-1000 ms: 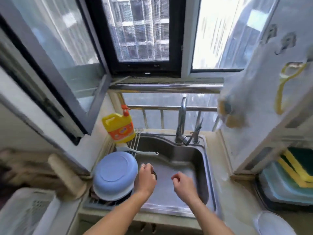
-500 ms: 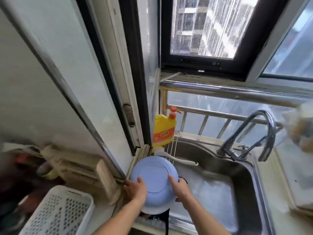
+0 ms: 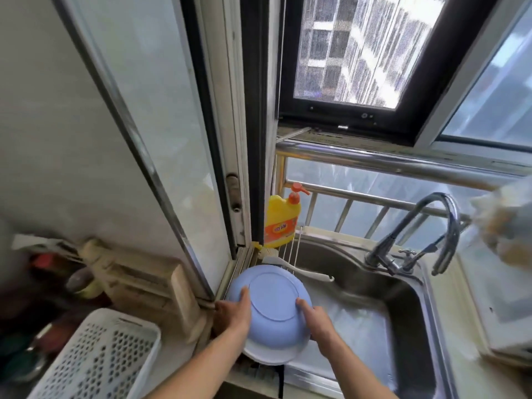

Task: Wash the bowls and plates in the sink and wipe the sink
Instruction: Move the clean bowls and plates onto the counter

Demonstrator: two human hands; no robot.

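While the steel sink (image 3: 374,283) is serving as the landmark, a white perforated basket (image 3: 95,355) is sitting well to its left on the counter. At the sink's left edge, the left hand (image 3: 233,313) is gripping one side of an upturned blue bowl (image 3: 273,303), thumb lying on its base, and the right hand (image 3: 315,316) is gripping the opposite side. The bowl is sitting over a white plate (image 3: 270,358) just beneath it. Behind the sink's left corner a yellow detergent bottle (image 3: 282,223) is standing, and the faucet (image 3: 417,240) is arching over the sink's back rim
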